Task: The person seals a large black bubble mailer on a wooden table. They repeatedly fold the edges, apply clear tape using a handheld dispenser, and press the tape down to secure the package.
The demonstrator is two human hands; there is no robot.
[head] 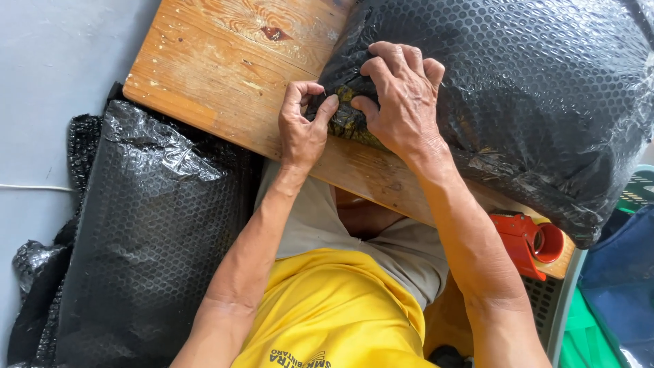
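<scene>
Yellow shirt point(327, 313) lowest at 6 o'clock; both hands pinch one corner of black bubble-wrapped bundle point(531, 102) on worn wooden tabletop point(225, 68), left hand point(304, 129) at 9 o'clock of right hand point(402, 102).

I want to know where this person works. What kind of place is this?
Probably a packing spot in a small workshop or store. Both hands, left hand and right hand, press on a parcel in black bubble wrap lying on a wooden board, with a red tape dispenser nearby.
</scene>
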